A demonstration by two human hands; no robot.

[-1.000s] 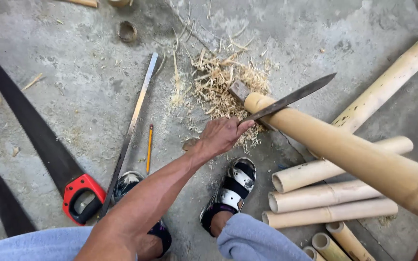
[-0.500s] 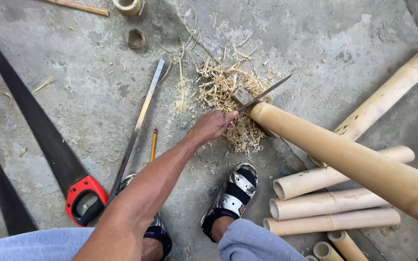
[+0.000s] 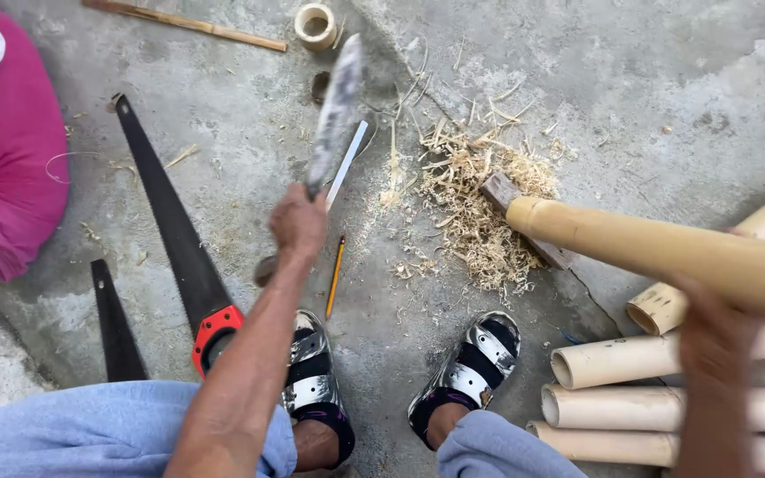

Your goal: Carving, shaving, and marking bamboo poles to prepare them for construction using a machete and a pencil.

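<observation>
Blade (image 3: pixel 336 106) is up at 11 o'clock of the frame, motion-blurred, gripped in my left hand (image 3: pixel 298 221), fingers wrapped tight round the handle so it doesn't slip on the swing. Arm runs out from 7 o'clock.

Right hand (image 3: pixel 714 354) is at 4 o'clock, blurred; it looks closed around the underside of the bamboo pole (image 3: pixel 666 252), but I can't tell finger detail. Pole is held tilted, its far end resting on a small wood block (image 3: pixel 524 221) near centre, at 1 o'clock of my feet. Block gives it a hard stop and keeps the edge off the concrete floor (image 3: pixel 648 88).

Shavings pile (image 3: pixel 480 204) sits right around the block, so that's where the cutting happens.

Feet in sandals (image 3: pixel 475 363) are planted at 6 o'clock, either side of the work line, clear of the blade path.

Handsaw (image 3: pixel 179 252) with red grip lies at 9 o'clock, pencil (image 3: pixel 336 274) and a flat metal ruler (image 3: pixel 347 164) just beside my left hand, all within reach. Finished bamboo lengths (image 3: pixel 630 407) are stacked at 4 o'clock, near the holding hand.
</observation>
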